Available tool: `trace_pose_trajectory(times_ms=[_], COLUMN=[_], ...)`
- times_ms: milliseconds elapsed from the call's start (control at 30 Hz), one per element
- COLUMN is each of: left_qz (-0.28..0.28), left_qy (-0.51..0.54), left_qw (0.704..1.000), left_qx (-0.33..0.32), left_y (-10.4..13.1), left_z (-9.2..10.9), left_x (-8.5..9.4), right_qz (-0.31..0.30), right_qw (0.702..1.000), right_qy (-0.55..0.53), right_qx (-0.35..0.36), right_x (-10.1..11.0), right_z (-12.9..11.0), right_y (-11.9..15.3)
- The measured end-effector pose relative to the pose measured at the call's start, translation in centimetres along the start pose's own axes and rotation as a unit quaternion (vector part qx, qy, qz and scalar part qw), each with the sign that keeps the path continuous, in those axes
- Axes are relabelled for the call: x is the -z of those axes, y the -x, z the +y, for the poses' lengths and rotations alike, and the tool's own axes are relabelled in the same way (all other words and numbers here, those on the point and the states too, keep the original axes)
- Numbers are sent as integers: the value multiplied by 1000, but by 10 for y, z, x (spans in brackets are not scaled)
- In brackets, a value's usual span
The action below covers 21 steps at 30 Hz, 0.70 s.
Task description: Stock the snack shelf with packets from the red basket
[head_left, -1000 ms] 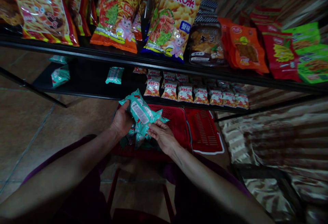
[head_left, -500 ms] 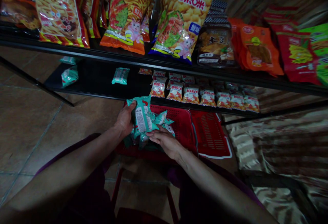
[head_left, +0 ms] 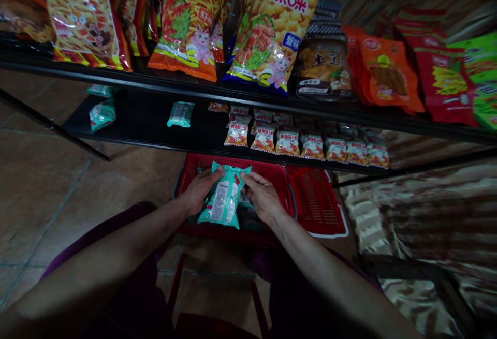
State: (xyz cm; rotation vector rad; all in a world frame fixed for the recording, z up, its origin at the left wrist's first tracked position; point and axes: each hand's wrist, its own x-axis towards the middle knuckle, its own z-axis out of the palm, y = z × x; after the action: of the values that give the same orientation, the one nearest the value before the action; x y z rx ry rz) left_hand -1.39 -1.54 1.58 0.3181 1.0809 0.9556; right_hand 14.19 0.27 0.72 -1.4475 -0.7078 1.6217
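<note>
A teal snack bag is held above the red basket, its printed back seam facing me. My left hand grips its left upper edge, thumb on top. At the upper right corner, my right hand pinches the same bag. Below it, whatever lies in the basket is mostly hidden by the bag and my hands. On the lower shelf sits one teal bag in the middle, and another teal bag leans near the left end.
Several small white-and-orange snack packets stand in rows on the lower shelf's right. Larger snack bags line the upper shelf, which overhangs it. A second red basket lies to the right. Striped cloth hangs at right.
The teal bag has been turned more upright and drawn slightly toward me. My right hand has risen from the lower bags to its upper right corner. Other teal bags have dropped from sight.
</note>
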Motion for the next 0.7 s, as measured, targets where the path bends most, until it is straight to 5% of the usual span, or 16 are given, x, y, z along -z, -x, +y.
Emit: trace_pose_trajectory(times_ms=[233, 400, 500, 700], left_qz=[-53, -43, -34, -42], left_qy=[-86, -149, -234, -355], left_qw=[994, 988, 969, 924], left_qx=[40, -25, -76, -136], left_y=[3, 5, 6, 4], left_z=[-5, -10, -6, 3], left_x=[10, 12, 11, 19], right_qz=[95, 104, 72, -14], right_qw=[994, 993, 997, 981], right_qy=[-49, -53, -2, 162], right_qx=[3, 19, 7, 110], right_x=[14, 20, 24, 32], right_z=[-7, -12, -21, -37], right_y=[-8, -12, -14, -15])
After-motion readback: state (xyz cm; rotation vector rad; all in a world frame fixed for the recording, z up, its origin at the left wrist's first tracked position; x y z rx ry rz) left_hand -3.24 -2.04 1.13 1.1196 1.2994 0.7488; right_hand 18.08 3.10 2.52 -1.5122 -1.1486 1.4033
